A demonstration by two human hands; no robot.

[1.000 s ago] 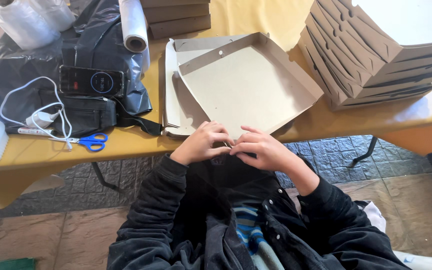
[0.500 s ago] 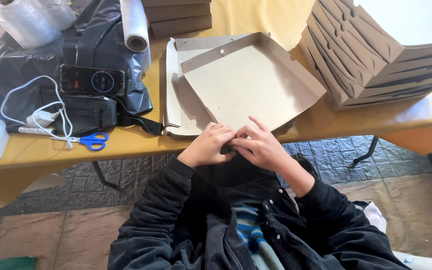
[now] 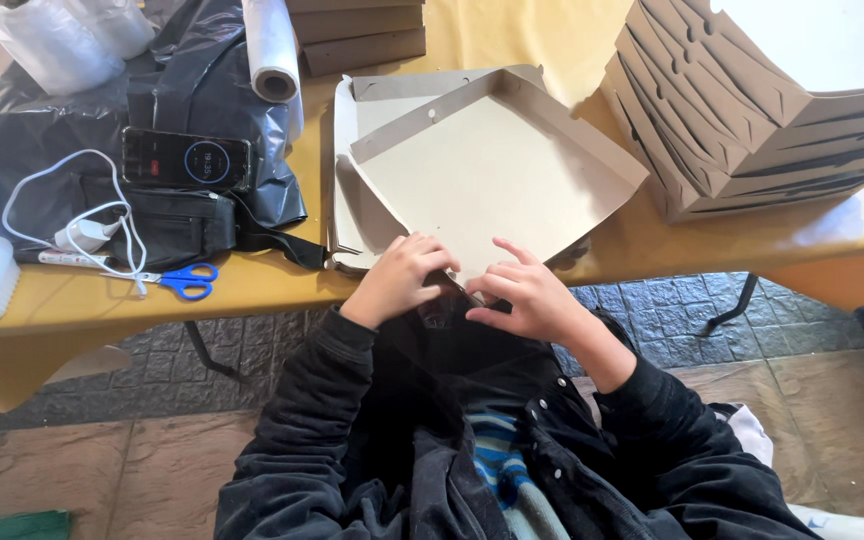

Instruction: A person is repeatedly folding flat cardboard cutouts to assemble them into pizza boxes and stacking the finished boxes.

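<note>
Our left hand (image 3: 397,278) is curled, fingers bent down onto the near corner of the box (image 3: 492,175), pinching the cardboard edge there; our right hand (image 3: 527,292) is half open, fingers spread, thumb & fingertips on the same near edge just beside the left. Whether either fully grips a flap we can't tell, the corner is hidden under the fingers. The box sits tilted at the table (image 3: 252,285) edge, right in front of us, three walls up, on top of a flat blank (image 3: 344,180). By our reading we're mid-fold on the near wall, approx. the last side. Next calls for pressing that flap in w/ both thumbs while keeping the corner square. Further out: scissors (image 3: 188,281) & phone (image 3: 186,159) to the left, stack of boxes (image 3: 752,120) at right.
</note>
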